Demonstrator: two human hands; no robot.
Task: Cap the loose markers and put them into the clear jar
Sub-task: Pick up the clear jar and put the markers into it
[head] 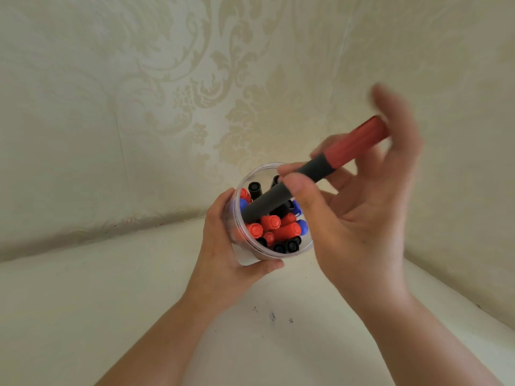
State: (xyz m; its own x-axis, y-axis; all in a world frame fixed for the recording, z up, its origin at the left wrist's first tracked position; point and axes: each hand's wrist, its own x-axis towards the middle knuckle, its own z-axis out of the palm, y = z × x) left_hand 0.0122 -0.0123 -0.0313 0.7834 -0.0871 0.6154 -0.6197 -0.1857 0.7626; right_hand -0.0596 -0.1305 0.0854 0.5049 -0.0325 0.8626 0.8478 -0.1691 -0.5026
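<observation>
My left hand (223,246) wraps around the clear jar (259,169) and holds it tilted above the table. Inside stand several capped markers (274,228) with red, blue and black caps. My right hand (359,207) pinches a black-bodied marker with a red cap (312,169) between thumb and fingers. The marker lies slanted, its black end inside the jar mouth over the other markers, its red cap up to the right. The right fingers are blurred.
A cream table (111,302) lies below, with a few small ink dots (273,316) near the middle. A pale damask-patterned cloth (167,93) hangs behind as a backdrop, meeting the table's far edge.
</observation>
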